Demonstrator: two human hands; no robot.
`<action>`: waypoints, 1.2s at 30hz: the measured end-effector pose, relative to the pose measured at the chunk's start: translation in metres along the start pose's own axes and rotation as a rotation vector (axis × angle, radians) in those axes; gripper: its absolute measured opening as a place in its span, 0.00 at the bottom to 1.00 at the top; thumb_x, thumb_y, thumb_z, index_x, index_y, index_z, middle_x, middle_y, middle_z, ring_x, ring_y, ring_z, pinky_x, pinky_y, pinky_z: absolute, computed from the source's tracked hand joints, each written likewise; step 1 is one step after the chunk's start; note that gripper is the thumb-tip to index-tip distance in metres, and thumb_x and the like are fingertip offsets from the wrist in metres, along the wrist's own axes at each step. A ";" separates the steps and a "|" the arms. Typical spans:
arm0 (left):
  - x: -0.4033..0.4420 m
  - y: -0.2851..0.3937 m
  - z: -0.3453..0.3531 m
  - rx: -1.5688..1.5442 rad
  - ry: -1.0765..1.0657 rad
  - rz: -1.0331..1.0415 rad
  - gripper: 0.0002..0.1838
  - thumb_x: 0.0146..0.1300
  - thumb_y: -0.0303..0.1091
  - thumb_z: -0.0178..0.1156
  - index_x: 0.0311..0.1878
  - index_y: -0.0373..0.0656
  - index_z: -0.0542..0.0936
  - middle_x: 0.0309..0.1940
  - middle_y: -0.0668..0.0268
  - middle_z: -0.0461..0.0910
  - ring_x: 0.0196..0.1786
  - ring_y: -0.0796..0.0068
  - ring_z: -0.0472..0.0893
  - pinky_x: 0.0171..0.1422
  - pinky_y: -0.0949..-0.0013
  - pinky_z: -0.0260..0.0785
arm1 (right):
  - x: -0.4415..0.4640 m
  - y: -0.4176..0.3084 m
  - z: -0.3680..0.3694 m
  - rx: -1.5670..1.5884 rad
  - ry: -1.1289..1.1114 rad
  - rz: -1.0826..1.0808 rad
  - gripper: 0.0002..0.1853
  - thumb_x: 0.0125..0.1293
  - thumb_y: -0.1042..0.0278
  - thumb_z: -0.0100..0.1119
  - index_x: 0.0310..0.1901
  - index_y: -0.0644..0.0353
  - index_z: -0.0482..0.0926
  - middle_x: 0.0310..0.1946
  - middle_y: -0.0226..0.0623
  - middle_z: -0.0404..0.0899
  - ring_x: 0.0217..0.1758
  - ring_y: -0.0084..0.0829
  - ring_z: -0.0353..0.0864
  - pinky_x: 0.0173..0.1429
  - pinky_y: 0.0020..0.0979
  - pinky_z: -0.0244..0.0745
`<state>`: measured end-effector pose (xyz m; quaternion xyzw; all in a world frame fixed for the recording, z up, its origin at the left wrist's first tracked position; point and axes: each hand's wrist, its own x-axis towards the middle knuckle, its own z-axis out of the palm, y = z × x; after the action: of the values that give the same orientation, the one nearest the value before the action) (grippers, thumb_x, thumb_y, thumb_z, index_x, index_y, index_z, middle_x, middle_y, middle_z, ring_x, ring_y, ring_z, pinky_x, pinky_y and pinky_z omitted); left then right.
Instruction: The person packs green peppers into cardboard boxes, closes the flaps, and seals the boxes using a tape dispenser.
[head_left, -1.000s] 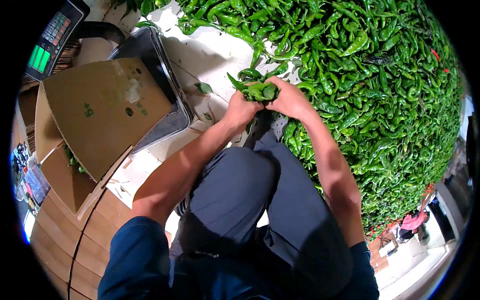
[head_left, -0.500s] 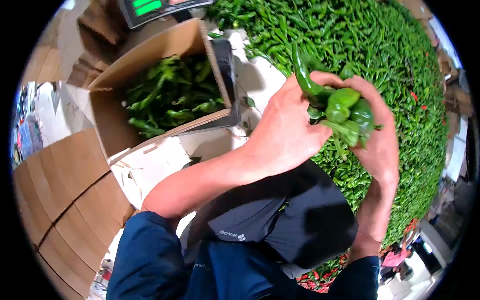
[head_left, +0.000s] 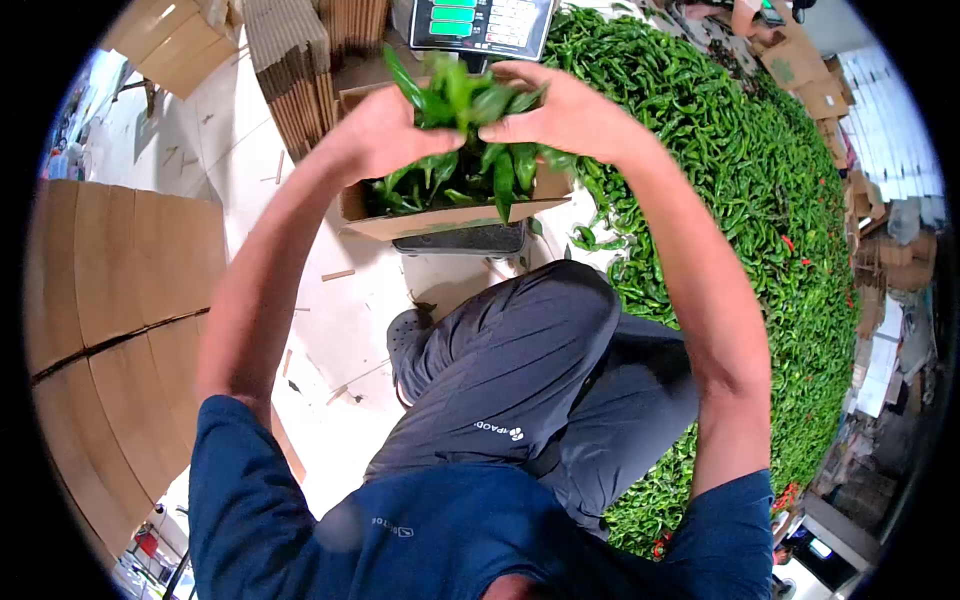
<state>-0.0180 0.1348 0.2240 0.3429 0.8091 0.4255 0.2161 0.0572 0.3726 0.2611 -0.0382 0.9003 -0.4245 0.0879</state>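
Observation:
A bunch of green peppers (head_left: 458,95) is held between my two hands above an open cardboard box (head_left: 450,220). My left hand (head_left: 390,140) curls around the bunch from the left, and my right hand (head_left: 560,112) closes on it from the right. The bunch is slightly blurred, and some fingers are hidden behind it. More green peppers (head_left: 425,190) lie inside the box. Beneath the box is the dark platform of a weighing scale (head_left: 460,240), with its lit green display (head_left: 480,25) behind.
A large heap of green peppers (head_left: 740,220), with a few red ones, spreads along the right. Stacked flat cardboard (head_left: 290,70) stands at the back left. Brown cartons (head_left: 140,260) are on the left. Wood-coloured scraps (head_left: 338,275) lie on the pale floor.
Both hands have moved left from over the heap to above the box, carrying the peppers. The view has turned, so the box now sits near the upper middle.

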 end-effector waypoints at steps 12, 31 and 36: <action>-0.115 -0.071 -0.024 -0.275 0.555 -0.128 0.19 0.63 0.22 0.64 0.58 0.38 0.83 0.45 0.63 0.84 0.47 0.74 0.83 0.57 0.72 0.76 | -0.055 0.058 -0.010 -0.189 0.234 0.203 0.25 0.66 0.58 0.65 0.59 0.67 0.80 0.50 0.51 0.86 0.54 0.42 0.87 0.61 0.37 0.79; -0.456 0.144 -0.381 0.408 1.682 0.540 0.20 0.75 0.29 0.57 0.65 0.28 0.74 0.60 0.51 0.80 0.65 0.62 0.79 0.74 0.62 0.69 | -0.054 0.175 -0.007 -0.110 0.042 0.530 0.30 0.67 0.69 0.66 0.68 0.74 0.71 0.31 0.41 0.83 0.23 0.25 0.78 0.24 0.30 0.72; -0.463 0.161 -0.561 -0.207 1.707 0.373 0.21 0.70 0.41 0.63 0.60 0.37 0.79 0.53 0.61 0.82 0.60 0.70 0.79 0.68 0.60 0.66 | -0.055 0.165 -0.002 -0.197 0.054 0.509 0.29 0.68 0.67 0.66 0.68 0.71 0.73 0.32 0.41 0.84 0.26 0.27 0.80 0.28 0.32 0.73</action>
<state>-0.0069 -0.4453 0.6912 0.0130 0.5826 0.6363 -0.5054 0.1120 0.4867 0.1422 0.1924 0.9199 -0.3001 0.1636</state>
